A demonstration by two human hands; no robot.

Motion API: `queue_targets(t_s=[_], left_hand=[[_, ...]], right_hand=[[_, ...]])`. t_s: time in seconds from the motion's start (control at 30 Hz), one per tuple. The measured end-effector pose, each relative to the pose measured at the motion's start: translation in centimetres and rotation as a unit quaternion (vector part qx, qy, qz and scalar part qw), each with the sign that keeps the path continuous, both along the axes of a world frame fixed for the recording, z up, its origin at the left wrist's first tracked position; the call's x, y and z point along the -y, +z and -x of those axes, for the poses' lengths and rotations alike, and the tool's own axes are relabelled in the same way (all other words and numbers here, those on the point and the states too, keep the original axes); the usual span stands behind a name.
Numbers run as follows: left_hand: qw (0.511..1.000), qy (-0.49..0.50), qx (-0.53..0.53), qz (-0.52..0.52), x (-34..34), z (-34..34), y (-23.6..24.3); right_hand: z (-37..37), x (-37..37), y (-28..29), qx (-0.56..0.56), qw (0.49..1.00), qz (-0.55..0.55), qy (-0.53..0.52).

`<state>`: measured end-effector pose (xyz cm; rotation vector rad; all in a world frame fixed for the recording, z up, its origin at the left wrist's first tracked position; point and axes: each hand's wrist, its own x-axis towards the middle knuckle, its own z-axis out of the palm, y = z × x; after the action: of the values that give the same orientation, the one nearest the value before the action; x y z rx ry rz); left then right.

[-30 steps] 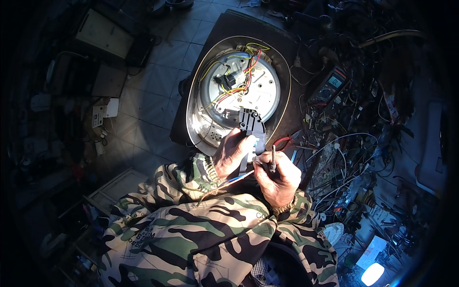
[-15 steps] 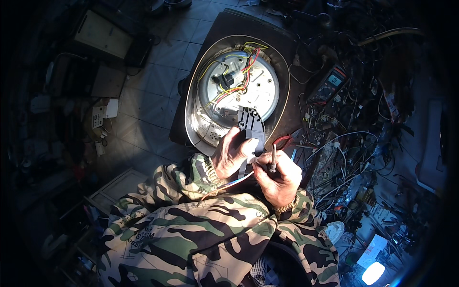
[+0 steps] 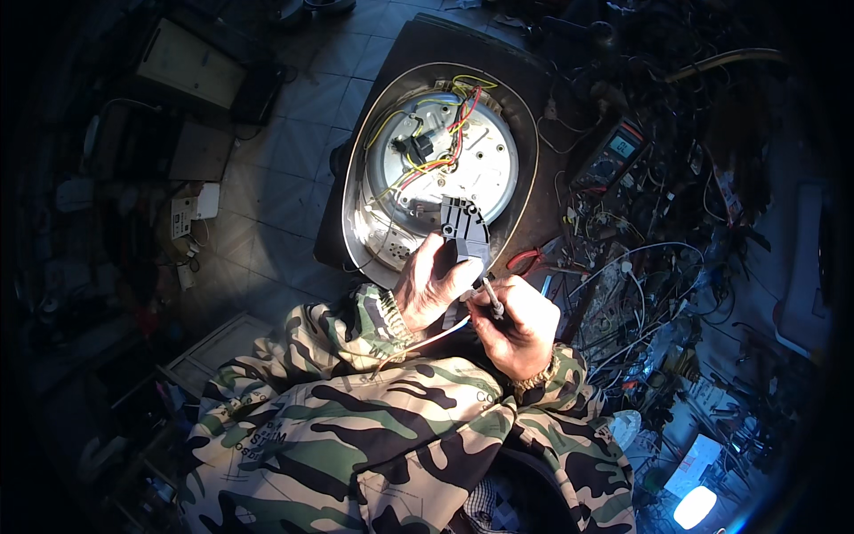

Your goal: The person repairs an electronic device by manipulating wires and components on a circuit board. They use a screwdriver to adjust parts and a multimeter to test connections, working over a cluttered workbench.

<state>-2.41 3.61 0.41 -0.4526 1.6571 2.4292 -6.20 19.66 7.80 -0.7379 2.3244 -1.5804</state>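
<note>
My left hand (image 3: 425,292) is closed around a dark grey plastic part (image 3: 467,230) with a ribbed black end. That end reaches over the near edge of a round metal plate (image 3: 463,169), which carries red, yellow and black wires inside an oval housing (image 3: 353,200). My right hand (image 3: 523,331) grips a slim metal-shafted tool (image 3: 493,301), its kind unclear, with the shaft leaning toward the plastic part. A thin cable (image 3: 418,345) runs leftward from between my hands across my lap. The spot where the fingertips meet is partly hidden.
The housing stands on a dark board (image 3: 427,44). Red-handled pliers (image 3: 525,260) lie right of it. A multimeter (image 3: 614,156) with a lit display sits farther right, beside heaped wires and scrap. A bright lamp (image 3: 695,507) glows at the lower right, and tiled floor (image 3: 276,169) shows leftward.
The tool in my right hand has tilted from nearly upright to leaning left, toward the plastic part. The plastic part has shifted slightly left. My left hand keeps its hold.
</note>
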Motion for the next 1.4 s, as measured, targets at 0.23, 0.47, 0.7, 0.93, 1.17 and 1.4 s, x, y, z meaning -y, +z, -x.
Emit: queue_targets(t_s=[0.23, 0.47, 0.7, 0.93, 1.17, 1.4], left_hand=[[0.999, -0.029, -0.005, 0.012, 0.3, 0.3, 0.9], [0.998, -0.008, -0.011, -0.068, 0.4, 0.5, 1.0], [0.871, 0.070, 0.101, -0.476, 1.7, -1.1, -1.9], [0.861, 0.094, 0.112, -0.488, 1.6, -0.1, 0.1], [0.873, 0.092, 0.071, -0.474, 2.0, -1.1, -1.7], [0.851, 0.081, 0.036, -0.518, 2.7, -1.7, -2.1]], right_hand=[[0.2, 0.0, -0.4, 0.031, 0.999, 0.022, 0.000], [0.8, 0.4, 0.3, 0.043, 0.999, 0.004, 0.018], [1.1, -0.1, 2.4, 0.186, 0.966, 0.130, -0.123], [-0.1, -0.3, 3.0, 0.089, 0.994, 0.017, -0.052], [0.0, 0.4, 2.0, 0.021, 1.000, -0.002, -0.005], [-0.4, 0.7, 1.2, 0.028, 0.999, -0.010, -0.017]])
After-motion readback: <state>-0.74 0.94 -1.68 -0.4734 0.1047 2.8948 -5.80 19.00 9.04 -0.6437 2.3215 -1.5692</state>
